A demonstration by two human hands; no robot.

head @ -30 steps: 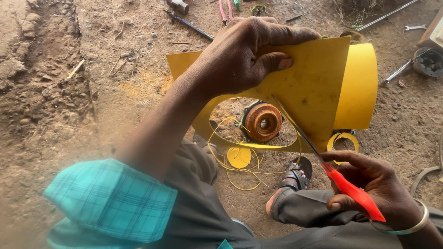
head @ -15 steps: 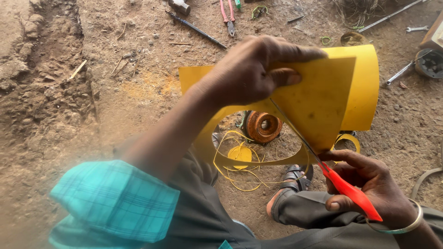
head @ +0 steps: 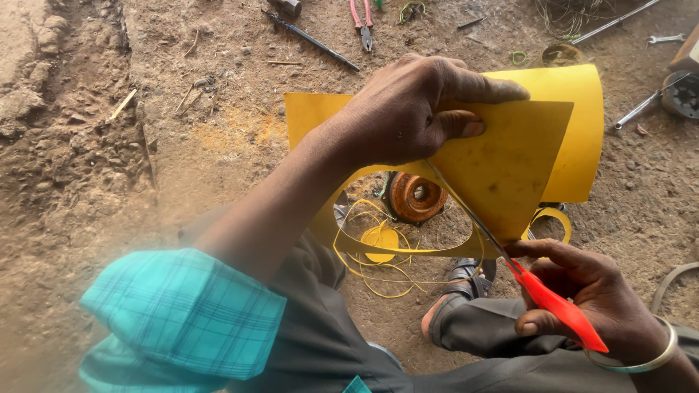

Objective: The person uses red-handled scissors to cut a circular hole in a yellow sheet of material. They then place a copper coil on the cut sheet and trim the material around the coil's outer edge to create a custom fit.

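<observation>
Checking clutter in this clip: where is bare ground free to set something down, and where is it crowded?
Free: the dirt left of the yellow sheet, between it and the soil ridge. Crowded: the top edge with pliers and metal rod, the right side with wrenches, and under the sheet, round rusty part and yellow trimmings.

Pliers [head: 362, 20], wrench [head: 667, 38], rusty coil [head: 415, 196]

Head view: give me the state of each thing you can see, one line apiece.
Yellow sheet: folded over, partly cut, a rounded hole in it.
Scissors: red handles, blades in the sheet's edge.
Left hand: pinching the sheet's fold.
Right hand: gripping the scissors.
Yellow offcuts: lying loose on the dirt.
Rusty round part: resting on the ground.
Pliers: lying unused.
</observation>
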